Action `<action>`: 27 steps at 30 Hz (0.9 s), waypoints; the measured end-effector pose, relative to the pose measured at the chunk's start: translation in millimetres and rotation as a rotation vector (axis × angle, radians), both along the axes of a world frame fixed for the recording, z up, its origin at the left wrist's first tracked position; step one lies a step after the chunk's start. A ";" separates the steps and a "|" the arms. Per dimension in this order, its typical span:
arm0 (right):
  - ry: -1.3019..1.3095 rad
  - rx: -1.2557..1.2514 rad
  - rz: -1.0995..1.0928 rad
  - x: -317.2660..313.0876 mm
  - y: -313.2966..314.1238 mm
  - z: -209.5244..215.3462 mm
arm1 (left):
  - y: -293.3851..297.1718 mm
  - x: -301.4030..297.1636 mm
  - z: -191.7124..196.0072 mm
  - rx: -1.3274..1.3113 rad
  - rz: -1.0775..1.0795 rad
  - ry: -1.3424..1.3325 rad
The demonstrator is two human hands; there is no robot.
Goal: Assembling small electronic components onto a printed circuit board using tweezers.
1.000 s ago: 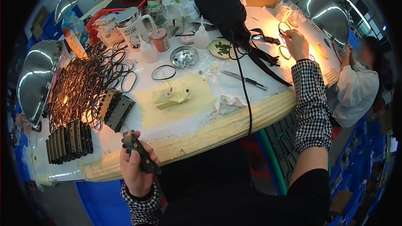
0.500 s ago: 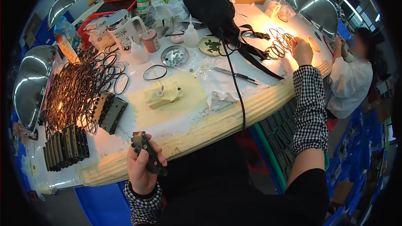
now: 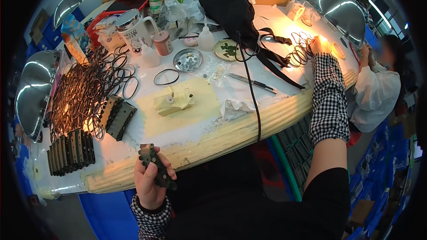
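Green part [image 3: 161, 175] held by left fingers [image 3: 167, 162]; right hand [image 3: 321, 45] at loops [image 3: 300, 50] right of black bag [image 3: 227, 15], can't tell grip; ease loops apart gently

Far left before us, two short lines of dark capital lettering [image 3: 130, 35] on our white mug [image 3: 138, 29].

Three metal lamps [image 3: 36, 95] show: two at the left, one at the upper right. Two white squeeze bottles [image 3: 206, 39], two round dishes [image 3: 176, 64] (one metal, one with green bits), one mug [image 3: 134, 33], one pink jar [image 3: 163, 44] and one green-lidded jar [image 3: 156, 3] stand above the centre. Lower are one knife [image 3: 254, 83], one loose band [image 3: 165, 84] and, in the left hand [image 3: 151, 184], one dark piece [image 3: 156, 165]. The tangled bands [image 3: 78, 95] at left are too crowded to count.
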State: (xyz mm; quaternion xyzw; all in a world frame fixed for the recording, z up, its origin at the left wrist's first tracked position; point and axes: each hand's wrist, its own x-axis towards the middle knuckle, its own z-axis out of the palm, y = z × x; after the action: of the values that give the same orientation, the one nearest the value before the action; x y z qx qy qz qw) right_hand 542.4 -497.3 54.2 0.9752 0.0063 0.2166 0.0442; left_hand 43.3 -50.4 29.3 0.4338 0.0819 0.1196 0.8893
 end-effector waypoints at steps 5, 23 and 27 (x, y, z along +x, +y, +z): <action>-0.265 0.106 0.312 -52.0 41.7 25.4 | 4.4 0.8 -6.9 -0.017 0.004 -0.009; 1.509 1.292 0.879 -317.3 238.0 41.3 | -13.0 34.1 -1.4 -0.129 -0.427 -0.199; 1.543 1.325 0.846 -321.6 245.9 40.1 | -6.2 23.6 -5.9 -0.152 -0.398 -0.186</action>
State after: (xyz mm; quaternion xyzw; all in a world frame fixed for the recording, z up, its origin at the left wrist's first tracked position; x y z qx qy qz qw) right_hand 220.9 -251.4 94.3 0.5981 0.2483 -0.4928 -0.5812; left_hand 66.9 -56.6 23.5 0.3601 -0.0786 -0.0252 0.9293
